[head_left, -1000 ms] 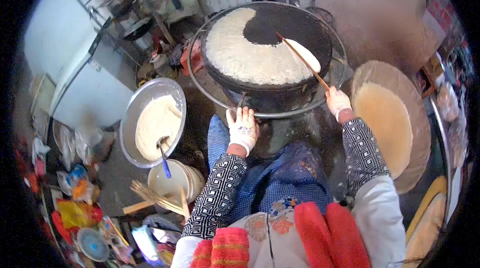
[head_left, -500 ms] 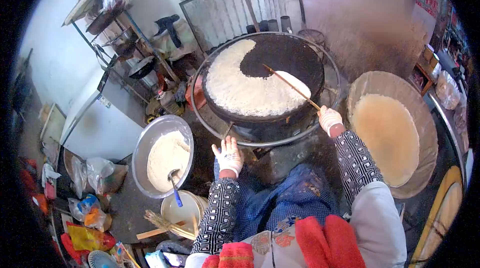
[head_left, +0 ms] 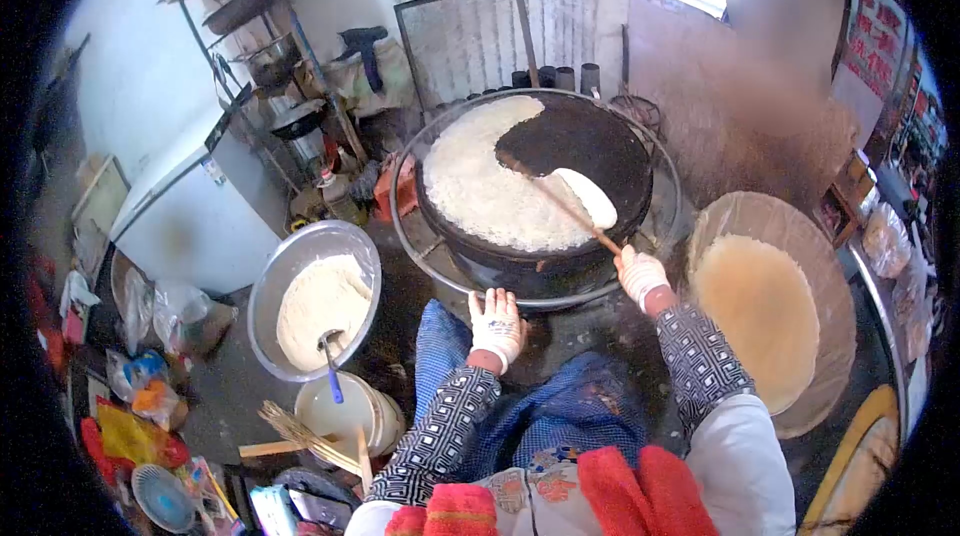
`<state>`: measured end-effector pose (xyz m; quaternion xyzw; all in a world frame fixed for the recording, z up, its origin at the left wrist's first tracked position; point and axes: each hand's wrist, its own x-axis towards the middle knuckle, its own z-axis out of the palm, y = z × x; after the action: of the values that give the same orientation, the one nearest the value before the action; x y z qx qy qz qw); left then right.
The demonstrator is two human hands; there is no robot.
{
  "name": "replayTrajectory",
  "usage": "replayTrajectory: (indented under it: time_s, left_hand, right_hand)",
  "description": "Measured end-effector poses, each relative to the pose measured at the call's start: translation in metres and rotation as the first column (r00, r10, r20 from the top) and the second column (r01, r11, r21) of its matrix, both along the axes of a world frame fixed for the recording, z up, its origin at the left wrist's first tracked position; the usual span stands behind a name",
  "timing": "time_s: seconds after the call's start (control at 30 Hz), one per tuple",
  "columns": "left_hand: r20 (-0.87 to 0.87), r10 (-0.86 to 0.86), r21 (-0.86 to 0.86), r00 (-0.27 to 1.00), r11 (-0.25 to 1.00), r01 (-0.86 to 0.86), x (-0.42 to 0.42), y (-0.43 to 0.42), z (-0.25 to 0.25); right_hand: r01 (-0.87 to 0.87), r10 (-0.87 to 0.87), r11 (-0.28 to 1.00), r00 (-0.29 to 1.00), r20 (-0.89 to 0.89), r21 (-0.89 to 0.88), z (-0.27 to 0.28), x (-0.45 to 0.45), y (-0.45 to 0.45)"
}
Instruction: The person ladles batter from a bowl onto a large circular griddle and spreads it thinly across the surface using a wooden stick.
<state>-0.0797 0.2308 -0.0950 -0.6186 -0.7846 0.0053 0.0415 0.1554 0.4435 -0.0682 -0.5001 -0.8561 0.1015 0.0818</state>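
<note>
A round black griddle (head_left: pixel 600 136) stands ahead, ringed by a metal hoop (head_left: pixel 672 226). Pale batter (head_left: pixel 470 176) covers its left and front part in a curved band, with a thicker white lump (head_left: pixel 585 198) at the right end. My right hand (head_left: pixel 641 274), in a whitish glove, grips a thin wooden stick (head_left: pixel 568 208) that lies across the batter beside the lump. My left hand (head_left: pixel 497 326), gloved, has its fingers spread at the front of the hoop and holds nothing.
To the left is a metal bowl of pale dough (head_left: pixel 325 311) with a blue-handled ladle (head_left: pixel 334 376), above a white bucket (head_left: pixel 385 421). A lined basket holds a round flat sheet (head_left: pixel 760 311) at right. A white freezer (head_left: pixel 205 221) stands at far left.
The view has tilted up and shifted. Along the batter's right end, the stick and white lump have moved slightly over the griddle. My right hand keeps its grip; my left stays by the hoop.
</note>
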Motion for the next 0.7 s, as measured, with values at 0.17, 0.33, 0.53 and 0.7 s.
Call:
replayTrajectory:
  time_s: [0.17, 0.33, 0.53, 0.7]
  left_hand:
    - [-0.096, 0.002, 0.034, 0.995, 0.999, 0.002, -0.022, -0.006, -0.002]
    - [-0.079, 0.057, 0.119, 0.995, 0.992, -0.047, -0.035, -0.005, -0.007]
    - [-0.056, 0.095, 0.083, 0.994, 0.992, -0.090, -0.054, -0.008, -0.003]
    - [-0.009, 0.176, 0.090, 0.984, 0.981, -0.174, -0.069, -0.011, -0.009]
  right_hand:
    - [0.148, -0.155, 0.983, 0.986, 0.063, 0.109, -0.016, 0.004, 0.020]
    - [0.110, -0.122, 0.990, 0.982, 0.145, 0.091, -0.017, 0.003, 0.014]
    - [0.024, -0.023, 0.995, 1.000, -0.013, 0.099, -0.008, 0.000, 0.003]
    - [0.114, -0.117, 0.989, 0.993, 0.023, 0.091, -0.041, 0.027, 0.013]
